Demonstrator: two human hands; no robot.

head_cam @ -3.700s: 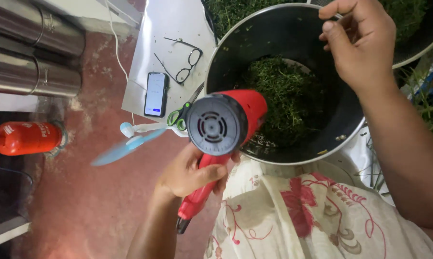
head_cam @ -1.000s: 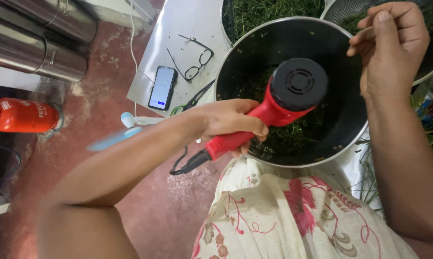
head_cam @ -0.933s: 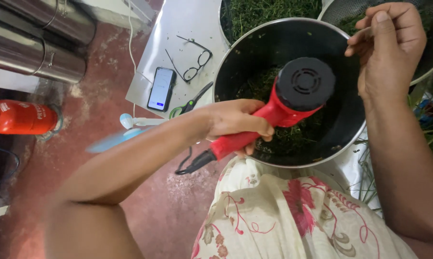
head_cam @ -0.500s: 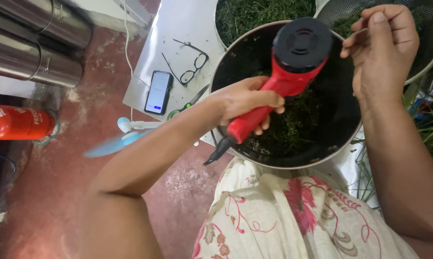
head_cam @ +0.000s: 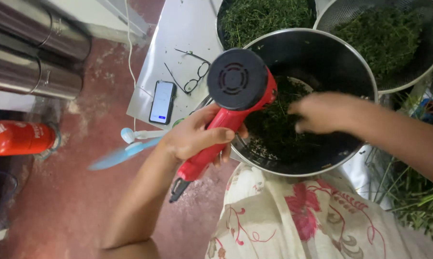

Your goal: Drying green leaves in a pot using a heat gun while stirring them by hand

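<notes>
Left hand [head_cam: 195, 136] is clenched around the handle of a red heat gun [head_cam: 228, 105] — its black rear vent faces the camera, its body hangs over the near rim of the large dark pot [head_cam: 355, 72]. Right hand [head_cam: 322, 112] reaches into the pot, blurred, over the chopped green herbs [head_cam: 279, 132] — whether it grips anything cannot be told.

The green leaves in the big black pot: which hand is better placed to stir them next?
Probably the right hand: it is already down inside the black pot, over the leaves and free. The left hand is wrapped around the red blower, held at the pot's rim.
</notes>
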